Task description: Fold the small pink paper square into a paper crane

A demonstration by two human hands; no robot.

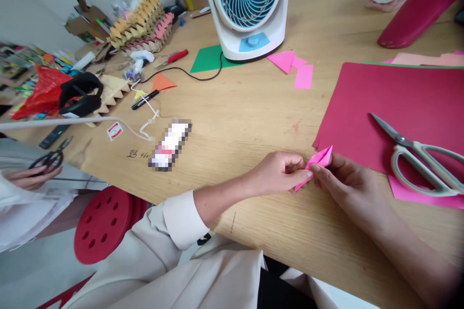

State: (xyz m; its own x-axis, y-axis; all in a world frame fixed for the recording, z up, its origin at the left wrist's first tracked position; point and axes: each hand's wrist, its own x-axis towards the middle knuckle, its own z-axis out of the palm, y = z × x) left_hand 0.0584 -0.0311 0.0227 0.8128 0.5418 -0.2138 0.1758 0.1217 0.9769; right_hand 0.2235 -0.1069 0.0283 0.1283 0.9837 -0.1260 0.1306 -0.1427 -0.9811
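Note:
A small piece of folded pink paper [320,157] is held just above the wooden table, left of the scissors. My left hand [284,172] pinches its lower left part between thumb and curled fingers. From the right, my right hand [342,176] grips the same paper, its thumb pressed on the lower edge and its fingers behind. The two hands nearly touch. Part of the paper is hidden by the fingers, while its pointed upper end shows between them.
Scissors [416,147] lie on dark red sheets [391,101] at right. A fan [253,41] stands at the back, near pink scraps [303,76]. A phone [170,145] lies left of my hands. Another person's hand [34,177] holds black scissors [49,159] at far left.

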